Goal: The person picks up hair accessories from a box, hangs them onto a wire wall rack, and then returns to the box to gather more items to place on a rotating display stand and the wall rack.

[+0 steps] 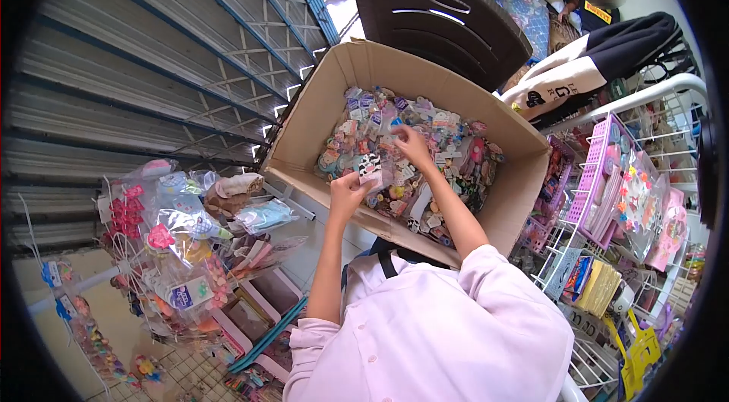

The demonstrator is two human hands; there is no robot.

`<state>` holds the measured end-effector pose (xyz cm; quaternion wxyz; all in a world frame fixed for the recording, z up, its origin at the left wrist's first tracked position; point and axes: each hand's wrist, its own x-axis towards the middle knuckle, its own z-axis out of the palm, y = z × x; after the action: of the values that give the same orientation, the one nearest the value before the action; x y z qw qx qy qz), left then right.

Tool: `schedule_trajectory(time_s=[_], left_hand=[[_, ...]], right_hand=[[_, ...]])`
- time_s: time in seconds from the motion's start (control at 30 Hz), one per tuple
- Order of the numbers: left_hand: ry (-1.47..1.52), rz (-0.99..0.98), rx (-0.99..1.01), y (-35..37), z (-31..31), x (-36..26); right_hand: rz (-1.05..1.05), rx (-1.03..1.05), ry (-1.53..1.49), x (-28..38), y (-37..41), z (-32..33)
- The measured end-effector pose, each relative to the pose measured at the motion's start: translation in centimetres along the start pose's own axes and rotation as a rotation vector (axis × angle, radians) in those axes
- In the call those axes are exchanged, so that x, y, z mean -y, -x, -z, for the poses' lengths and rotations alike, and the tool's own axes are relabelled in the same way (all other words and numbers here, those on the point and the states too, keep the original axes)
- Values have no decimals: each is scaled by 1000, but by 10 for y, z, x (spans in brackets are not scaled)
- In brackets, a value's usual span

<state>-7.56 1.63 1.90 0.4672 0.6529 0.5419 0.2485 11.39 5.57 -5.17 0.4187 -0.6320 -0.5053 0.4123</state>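
Observation:
My left hand (349,194) is closed on the edge of a small clear plastic packet, held over the near side of a large cardboard box (319,115). A black-and-white cow-print piece (370,166) shows in the packet. My right hand (412,145) is over the middle of the box, its fingers drawn together beside a small blue item (396,122). Whatever those fingers pinch is too small to make out. Below both hands lies a heap of small packaged accessories (456,145), many in clear wrappers with cards.
A dark plastic chair (440,15) stands behind the box. Hanging packets (182,227) crowd the left, beside a metal folding gate (175,60). On the right is a white wire rack (653,94) with a pink basket (591,174). Another person (596,11) sits at the back right.

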Motion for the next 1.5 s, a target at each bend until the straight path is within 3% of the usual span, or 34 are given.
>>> schedule_trajectory(time_s=[0.03, 0.1, 0.13, 0.17, 0.23, 0.37, 0.43, 0.47, 0.53, 0.57, 0.67, 0.73, 0.8, 0.93, 0.97, 1.0, 1.03, 1.07, 1.13, 1.2, 1.27, 1.3, 1.33, 1.4, 1.47, 1.5], left_hand=[[-97, -48, -96, -2, -2, 9], [-30, -59, -189, -1, -3, 0], [35, -68, -269, 1, -3, -5], [36, -64, -278, 4, -1, -11], [-30, -30, -313, 8, 2, -19], [-98, -152, -363, 8, 0, -15], [-58, -196, -397, 5, -4, -12], [-58, -198, -394, 5, -6, -11], [-63, -190, -398, 6, -5, -15], [-64, -191, -400, 5, -5, -14], [-44, -236, -422, 5, -7, -10], [-36, -180, -419, 4, -7, -12], [-50, -184, -428, 4, -7, -14], [-73, -131, -453, 8, -4, -25], [-70, -139, -459, 7, -4, -26], [-18, -119, -476, 8, -5, -25], [35, -100, -493, 7, -5, -24], [40, -107, -502, 7, -6, -23], [189, -84, -565, 5, -7, -18], [224, -69, -589, 4, -7, -4], [213, 11, -606, 18, 6, -39], [404, 21, -613, 21, 6, -41], [408, 23, -632, 23, 9, -43], [564, -39, -721, 31, 19, -46], [578, 11, -747, 43, 30, -42], [721, 0, -795, 47, 33, -42]], right_hand=[[12, -162, 227, -38, 2, -5], [-21, -78, 614, -100, 24, -1], [-203, 3, 679, -96, 44, 4], [-248, -58, 945, -94, 62, -1], [-120, -31, 1161, -108, 82, 0], [-112, -20, 991, -122, 89, 7], [132, -109, 925, -111, 87, 14], [130, -113, 926, -105, 86, 16], [91, 88, 834, -82, 82, 22], [94, 87, 833, -74, 77, 24], [126, 184, 661, -45, 61, 35], [-42, 304, 456, -12, 47, 43], [50, 276, 320, 6, 36, 51], [218, 253, -361, 122, 32, 90], [228, 253, -357, 142, 33, 99], [340, 141, -641, 159, 35, 106], [449, 27, -924, 170, 36, 110], [459, 34, -919, 176, 36, 112], [463, 48, -1396, 185, 42, 112], [472, 90, -1531, 197, 50, 100], [194, -2, -1594, 205, 58, 85], [51, -1, -1550, 190, 56, 74], [-95, 4, -1500, 168, 50, 58], [-412, 259, -1808, 150, 49, 31], [-476, 330, -1826, 152, 52, 13], [-523, 368, -1856, 155, 53, 4]])
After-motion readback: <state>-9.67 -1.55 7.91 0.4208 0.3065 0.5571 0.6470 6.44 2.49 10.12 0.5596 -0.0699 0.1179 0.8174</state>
